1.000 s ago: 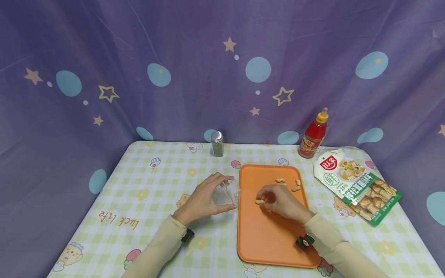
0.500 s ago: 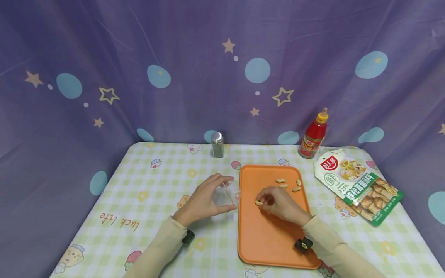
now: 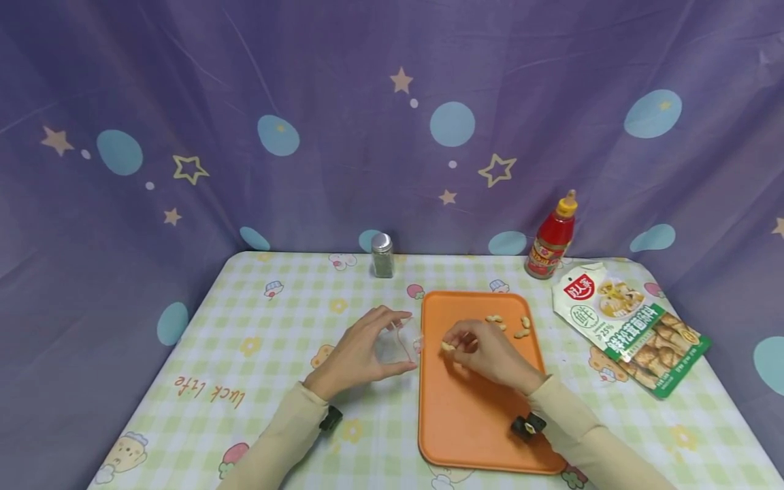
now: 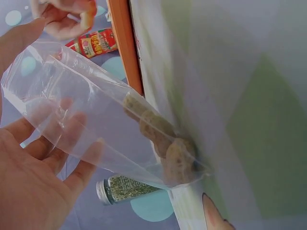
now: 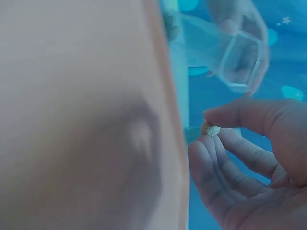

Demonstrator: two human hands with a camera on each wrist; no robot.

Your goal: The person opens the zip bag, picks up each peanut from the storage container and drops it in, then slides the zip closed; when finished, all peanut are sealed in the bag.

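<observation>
My left hand (image 3: 354,355) holds a clear plastic bag (image 3: 393,346) upright at the tray's left side, thumb and fingers spread around its open mouth. Several peanuts (image 4: 163,134) lie at the bottom of the bag in the left wrist view. Over the left part of the orange tray (image 3: 484,435), my right hand (image 3: 490,352) pinches a single peanut (image 5: 211,129) between thumb and fingertips. Several more peanuts (image 3: 522,333) lie loose in the tray's far right corner, beyond the right hand.
A shaker with a metal lid (image 3: 382,256) stands at the back of the table. At the back right is a red sauce bottle (image 3: 552,241) with a yellow cap. A green and white food packet (image 3: 631,330) lies flat right of the tray.
The right hand has shifted slightly left and lifted with the peanut, toward the bag. My left hand and the bag have stayed put.
</observation>
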